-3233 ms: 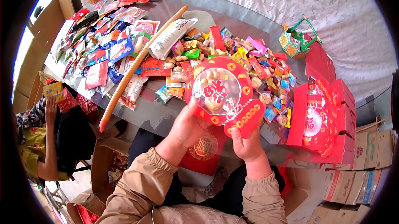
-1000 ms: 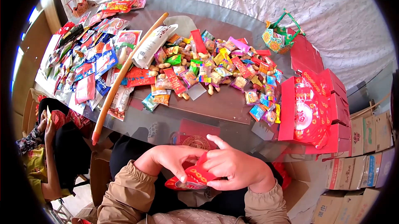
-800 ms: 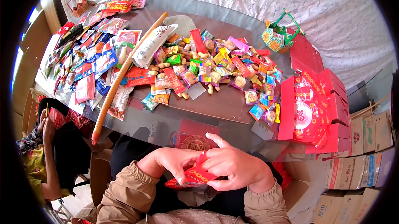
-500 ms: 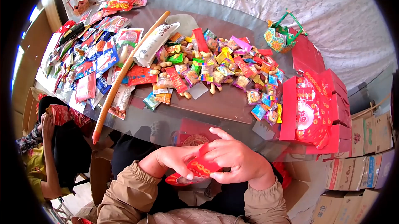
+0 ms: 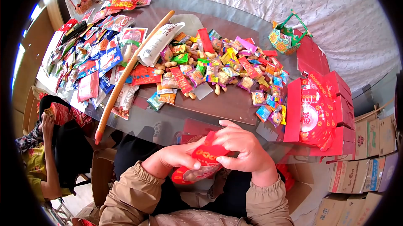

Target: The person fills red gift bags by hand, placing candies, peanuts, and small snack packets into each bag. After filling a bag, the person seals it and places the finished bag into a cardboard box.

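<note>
A red paper-like bag with gold coin patterns (image 5: 205,154) is held between my hands above my lap, its lower part showing a pale or clear patch. My left hand (image 5: 178,156) grips its left side, thumb in front. My right hand (image 5: 243,147) pinches its upper right part between thumb and fingers, index finger raised. Beyond the hands, a heap of wrapped candies and peanuts (image 5: 218,64) lies on the table. Similar red patterned bags (image 5: 312,112) fill a red box (image 5: 293,110) to the right.
A long wooden stick (image 5: 130,68) lies across the glass table (image 5: 176,121), beside a white pouch (image 5: 159,45). Snack packets (image 5: 92,58) are piled left. A green-handled basket (image 5: 285,41) stands at the back. Cardboard boxes (image 5: 367,138) are stacked right. Another person's hand (image 5: 48,121) holds red packets at left.
The bag has tilted and risen slightly between my hands. My right hand has shifted up and its fingers have moved along the bag's edge. The other person's hand has moved a little.
</note>
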Tool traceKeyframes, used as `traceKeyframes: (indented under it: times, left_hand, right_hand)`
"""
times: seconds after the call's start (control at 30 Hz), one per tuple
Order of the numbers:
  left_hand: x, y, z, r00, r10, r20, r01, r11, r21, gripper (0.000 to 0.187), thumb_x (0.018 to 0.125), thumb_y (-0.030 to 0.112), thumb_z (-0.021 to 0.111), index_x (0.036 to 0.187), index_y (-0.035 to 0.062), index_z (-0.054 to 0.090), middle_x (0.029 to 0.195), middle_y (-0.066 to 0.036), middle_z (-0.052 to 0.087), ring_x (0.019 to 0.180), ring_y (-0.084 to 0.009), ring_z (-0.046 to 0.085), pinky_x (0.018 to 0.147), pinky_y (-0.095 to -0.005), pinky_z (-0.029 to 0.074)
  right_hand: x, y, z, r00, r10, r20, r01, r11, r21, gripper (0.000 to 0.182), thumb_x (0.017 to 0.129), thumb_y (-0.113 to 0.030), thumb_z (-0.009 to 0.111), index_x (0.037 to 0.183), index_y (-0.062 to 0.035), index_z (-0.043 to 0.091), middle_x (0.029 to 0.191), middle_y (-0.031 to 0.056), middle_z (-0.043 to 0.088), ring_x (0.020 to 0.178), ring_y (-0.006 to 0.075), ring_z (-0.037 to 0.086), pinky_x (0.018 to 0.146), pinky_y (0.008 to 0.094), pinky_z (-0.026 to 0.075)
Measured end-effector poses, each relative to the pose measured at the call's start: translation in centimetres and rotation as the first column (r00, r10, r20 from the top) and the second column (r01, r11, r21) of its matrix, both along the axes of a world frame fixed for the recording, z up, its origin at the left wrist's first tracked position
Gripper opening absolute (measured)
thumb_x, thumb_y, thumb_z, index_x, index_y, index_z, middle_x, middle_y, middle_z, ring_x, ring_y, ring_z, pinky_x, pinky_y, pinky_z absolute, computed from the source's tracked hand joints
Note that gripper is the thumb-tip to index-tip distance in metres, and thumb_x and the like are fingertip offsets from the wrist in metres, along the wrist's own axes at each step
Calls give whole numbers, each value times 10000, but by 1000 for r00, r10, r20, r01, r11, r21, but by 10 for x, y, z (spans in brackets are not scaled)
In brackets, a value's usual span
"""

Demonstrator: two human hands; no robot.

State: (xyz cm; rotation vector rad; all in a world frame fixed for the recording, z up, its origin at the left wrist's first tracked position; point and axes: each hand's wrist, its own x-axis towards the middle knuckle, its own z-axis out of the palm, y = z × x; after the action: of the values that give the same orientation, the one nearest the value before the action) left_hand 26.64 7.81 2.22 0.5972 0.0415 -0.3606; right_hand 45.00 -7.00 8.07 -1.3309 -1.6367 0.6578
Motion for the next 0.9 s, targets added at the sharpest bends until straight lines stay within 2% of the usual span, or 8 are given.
traceKeyframes:
  times: [0.17, 0.2, 0.33, 0.4, 0.47, 0.6, 0.7, 0.9]
  left_hand:
    - [-3, -6, 4, 968, 213, -133, -215, 977, -4, 758, 727, 198, 781, 1395, -17, 493, 1228, -163, 665, 1067, -264, 676, 888, -370, 562]
    - [-5, 2, -6, 988, 93, -123, -99, 994, -39, 985, 790, 153, 728, 1604, 116, 175, 1462, -100, 482, 1322, -211, 503, 1097, -383, 416]
    - [-4, -5, 10, 965, 224, -134, -228, 974, -13, 789, 727, 213, 787, 1413, -26, 479, 1280, -168, 648, 1137, -266, 655, 958, -374, 536]
    - [-2, -5, 19, 966, 246, -83, -250, 967, -43, 813, 729, 218, 788, 1432, -31, 463, 1315, -174, 635, 1180, -273, 638, 1001, -381, 514]
    - [-2, -4, 19, 969, 239, -67, -243, 969, -51, 833, 731, 222, 789, 1447, -34, 448, 1345, -177, 620, 1207, -277, 624, 1030, -384, 495]
    - [-5, -3, 19, 971, 229, -64, -232, 971, -56, 853, 742, 245, 790, 1463, -36, 431, 1394, -185, 588, 1274, -288, 585, 1085, -388, 452]
    - [-2, -1, 6, 986, 158, 60, -149, 981, -127, 942, 803, 212, 736, 1574, 56, 217, 1543, -196, 420, 1423, -284, 432, 1180, -385, 322]
    - [-8, 1, 4, 982, 185, 50, -177, 977, -122, 904, 812, 188, 718, 1569, 57, 241, 1529, -155, 444, 1404, -226, 444, 1170, -362, 326]
  right_hand:
    - [-1, 3, -4, 996, -75, -45, 76, 997, 14, 163, 798, -149, 760, 824, -31, 651, 960, 96, 727, 1001, 286, 685, 1104, 531, 384]
    - [-1, 3, -7, 993, -97, -67, 99, 995, 32, 166, 810, -158, 759, 835, -34, 652, 964, 94, 726, 1003, 282, 685, 1099, 527, 390]
    - [2, 5, -14, 953, -205, -223, 231, 968, 97, 156, 936, -182, 674, 929, -26, 662, 994, 95, 706, 967, 242, 668, 987, 437, 463]
    - [5, 6, -20, 907, -297, -300, 331, 941, 71, 174, 992, -158, 600, 996, -2, 675, 1001, 90, 689, 936, 181, 643, 865, 322, 495]
    - [5, 6, -24, 831, -475, -288, 460, 879, -122, 206, 1017, -171, 573, 1040, 7, 674, 1019, 88, 694, 962, 151, 641, 858, 301, 496]
    - [6, 20, -48, 816, -530, -229, 488, 845, -218, 268, 1034, -200, 561, 1147, 22, 658, 1052, 96, 702, 996, 157, 653, 886, 292, 500]
    - [5, 29, -53, 887, -461, 0, 457, 879, -133, 283, 1023, -184, 562, 1176, 35, 656, 1103, 131, 695, 1027, 211, 661, 906, 323, 509]
    - [1, 43, -58, 861, -463, 210, 475, 880, -10, 280, 957, -124, 585, 1174, 34, 664, 1208, 188, 670, 1127, 327, 632, 975, 400, 496]
